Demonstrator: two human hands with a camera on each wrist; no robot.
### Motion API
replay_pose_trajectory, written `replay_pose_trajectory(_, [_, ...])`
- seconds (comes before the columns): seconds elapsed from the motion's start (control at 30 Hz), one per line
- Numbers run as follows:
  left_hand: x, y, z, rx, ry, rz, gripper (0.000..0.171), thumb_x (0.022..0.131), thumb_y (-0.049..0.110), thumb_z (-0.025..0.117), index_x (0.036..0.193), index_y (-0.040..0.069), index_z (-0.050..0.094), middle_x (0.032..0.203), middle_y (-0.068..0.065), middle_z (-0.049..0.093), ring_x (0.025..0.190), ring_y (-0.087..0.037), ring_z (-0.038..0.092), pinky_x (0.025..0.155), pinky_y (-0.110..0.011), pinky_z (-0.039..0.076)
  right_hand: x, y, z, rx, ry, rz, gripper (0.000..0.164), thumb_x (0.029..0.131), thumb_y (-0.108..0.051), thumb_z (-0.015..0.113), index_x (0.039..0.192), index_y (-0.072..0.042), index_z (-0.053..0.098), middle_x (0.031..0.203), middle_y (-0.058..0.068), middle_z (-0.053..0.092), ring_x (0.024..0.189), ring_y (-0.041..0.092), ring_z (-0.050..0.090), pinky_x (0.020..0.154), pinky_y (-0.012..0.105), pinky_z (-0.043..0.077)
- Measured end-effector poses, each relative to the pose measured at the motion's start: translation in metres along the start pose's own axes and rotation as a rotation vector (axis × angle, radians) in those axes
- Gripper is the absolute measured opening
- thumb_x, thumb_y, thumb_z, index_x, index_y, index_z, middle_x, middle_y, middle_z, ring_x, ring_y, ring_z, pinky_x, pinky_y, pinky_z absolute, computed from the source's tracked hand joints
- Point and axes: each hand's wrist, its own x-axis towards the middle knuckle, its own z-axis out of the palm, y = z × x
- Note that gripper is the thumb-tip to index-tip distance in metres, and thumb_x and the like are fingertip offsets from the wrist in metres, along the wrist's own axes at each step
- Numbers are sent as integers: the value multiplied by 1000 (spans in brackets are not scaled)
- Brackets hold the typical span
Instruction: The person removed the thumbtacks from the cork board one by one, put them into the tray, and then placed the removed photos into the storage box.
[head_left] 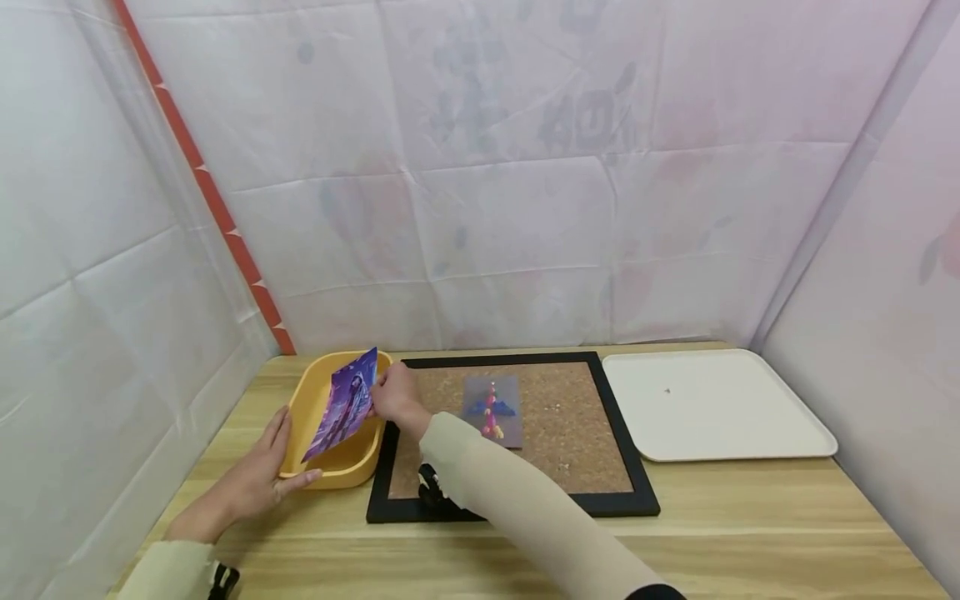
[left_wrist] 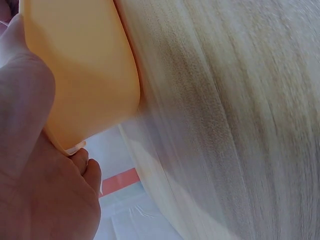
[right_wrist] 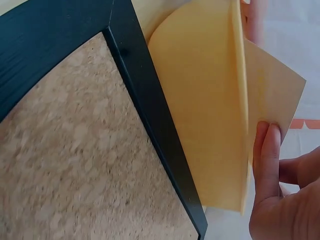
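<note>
A purple picture card [head_left: 347, 408] tilts over the opening of a yellow plastic bin [head_left: 341, 477]. My right hand [head_left: 397, 392] pinches the card by its right edge, thumb and fingers on either side. In the right wrist view the card's plain pale back [right_wrist: 275, 80] rises behind the bin's rim. My left hand [head_left: 258, 475] grips the bin's left front corner, its thumb along the front wall and its fingers at the left rim. The left wrist view has those fingers [left_wrist: 92, 175] bent at the rim. The bin's floor is partly hidden by the card.
Right of the bin lies a black-framed corkboard [head_left: 592, 442] with a small grey picture [head_left: 476, 387] and some tiny pale bits on it. Farther right is a white tray [head_left: 720, 408] with one small speck. White sheeting [head_left: 487, 208] encloses the wooden table [head_left: 750, 525].
</note>
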Motion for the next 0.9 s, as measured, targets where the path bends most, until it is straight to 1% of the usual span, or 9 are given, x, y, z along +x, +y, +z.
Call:
replay_pose_trajectory(0.13, [0,0,-1,6,-1,0,114,94,47,72,156,-17,1,162,-40,-1,140,-67,21,109,-73,27,1,-3,7,-45,17,14,50,96,0,60,49,-10,49,44,-3,52,39,8,53,37,19,40])
replay_pose_trajectory(0.27, [1,0,-1,17,-12,-6,114,94,49,71,155,-19,2,162,-40,-2,141,-66,20,110,-72,26,1,-3,11,-57,21,32,52,98,-2,59,50,-11,44,44,-2,48,39,9,51,36,19,36])
replay_pose_trajectory(0.37, [1,0,-1,29,-13,-6,114,94,49,71,155,-19,3,163,-39,-1,141,-65,20,110,-72,27,1,-3,13,-58,31,43,51,99,-2,59,51,-11,43,45,-3,45,39,10,48,36,20,36])
replay_pose_trajectory(0.57, [2,-1,-2,35,-4,1,114,94,49,71,155,-19,2,162,-40,0,142,-65,20,111,-72,27,1,-5,19,-162,50,32,48,100,-1,54,55,-12,42,50,-3,36,42,10,41,38,21,34])
replay_pose_trajectory(0.7, [-1,-1,0,36,5,6,114,93,48,72,154,-20,4,162,-41,2,141,-65,21,110,-72,27,0,-5,22,-202,43,44,43,99,0,56,58,-10,49,53,0,43,44,11,46,39,22,39])
replay_pose_trajectory(0.8, [-1,-1,0,40,8,5,113,94,48,72,154,-20,4,161,-41,2,141,-65,22,110,-72,28,1,-5,23,-235,41,27,35,97,0,59,63,-8,56,58,2,51,47,11,49,40,22,41])
replay_pose_trajectory(0.9, [-1,0,1,50,14,10,112,94,48,72,154,-21,5,161,-42,4,140,-66,23,110,-71,29,2,-6,22,-289,44,1,31,97,-1,60,66,-8,59,61,3,53,49,10,49,41,21,40])
